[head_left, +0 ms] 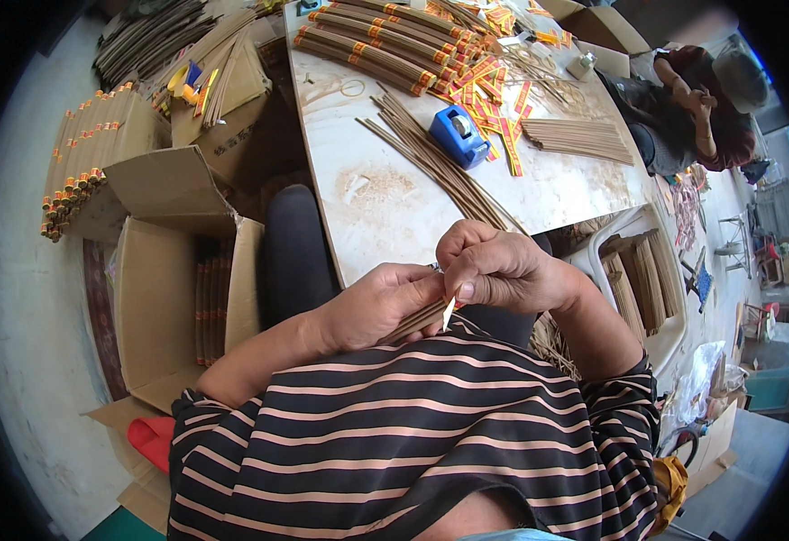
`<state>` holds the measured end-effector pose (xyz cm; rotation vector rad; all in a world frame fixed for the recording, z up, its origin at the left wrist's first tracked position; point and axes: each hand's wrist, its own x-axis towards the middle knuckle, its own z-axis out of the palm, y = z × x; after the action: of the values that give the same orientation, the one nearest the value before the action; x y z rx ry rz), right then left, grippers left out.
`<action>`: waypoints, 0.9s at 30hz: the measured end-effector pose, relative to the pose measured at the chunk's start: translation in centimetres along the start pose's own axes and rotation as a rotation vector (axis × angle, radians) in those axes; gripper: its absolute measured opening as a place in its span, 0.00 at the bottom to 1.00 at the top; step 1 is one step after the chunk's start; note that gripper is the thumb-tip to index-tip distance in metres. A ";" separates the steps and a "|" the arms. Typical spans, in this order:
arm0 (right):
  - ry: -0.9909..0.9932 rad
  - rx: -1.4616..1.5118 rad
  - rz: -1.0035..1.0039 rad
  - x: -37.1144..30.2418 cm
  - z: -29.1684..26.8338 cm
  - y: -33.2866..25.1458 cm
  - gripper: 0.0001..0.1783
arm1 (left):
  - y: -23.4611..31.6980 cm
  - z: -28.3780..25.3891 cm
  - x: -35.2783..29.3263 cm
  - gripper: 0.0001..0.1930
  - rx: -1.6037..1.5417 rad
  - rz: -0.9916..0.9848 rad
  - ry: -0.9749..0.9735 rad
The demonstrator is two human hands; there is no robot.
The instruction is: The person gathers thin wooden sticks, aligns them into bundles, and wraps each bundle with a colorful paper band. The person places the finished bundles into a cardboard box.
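Close to my lap, my left hand (pixel 381 305) is closed around a bundle of thin brown incense sticks (pixel 422 321), mostly covered by my fingers. Against the bundle, my right hand (pixel 512 269) pinches a small pale paper strip (pixel 449 315) between thumb and fingers. Ahead on the white table (pixel 367 243) stands a blue tape dispenser (pixel 459 137), with loose incense sticks (pixel 444 176) beside and in front of it. Red-and-yellow paper labels (pixel 513 135) lie scattered behind and to the right of the dispenser. Banded incense bundles (pixel 372 50) are piled at the table's far side.
An open cardboard box (pixel 165 189) at my left contains banded bundles (pixel 214 307). More bundles (pixel 97 140) are stacked farther left. On my right, a white plastic crate (pixel 672 335) holds brown sticks (pixel 651 279). Another person (pixel 715 95) sits beyond the table's right side.
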<state>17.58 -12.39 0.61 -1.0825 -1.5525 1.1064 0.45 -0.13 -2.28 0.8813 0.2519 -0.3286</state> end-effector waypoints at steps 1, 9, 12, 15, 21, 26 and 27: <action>-0.013 0.019 0.003 0.0 -0.1 0.1 0.05 | 0.1 0.2 0.0 0.17 0.002 0.011 0.001; 0.041 0.064 -0.012 0.3 -0.6 -0.1 0.11 | 0.9 0.4 -0.3 0.20 0.032 0.012 0.080; 0.325 0.092 0.061 -0.2 0.5 -0.2 0.16 | 1.7 1.1 -1.0 0.20 0.054 0.080 0.208; 0.522 -0.100 0.332 -1.1 2.0 -0.6 0.30 | 1.0 0.4 -0.8 0.19 0.124 0.164 0.264; 0.531 -0.145 0.424 0.2 4.2 -0.4 0.21 | 0.8 0.6 -0.8 0.18 0.198 0.251 0.322; 0.517 -0.056 0.309 0.2 4.0 0.8 0.13 | 0.8 0.3 -0.7 0.17 0.089 0.280 0.286; 0.515 -0.050 0.280 0.1 4.0 0.9 0.13 | 0.7 0.1 -0.7 0.17 0.081 0.278 0.270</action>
<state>13.78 -12.74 -0.91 -1.5135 -1.0462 0.8753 0.09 0.31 -1.44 1.0272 0.3623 0.0409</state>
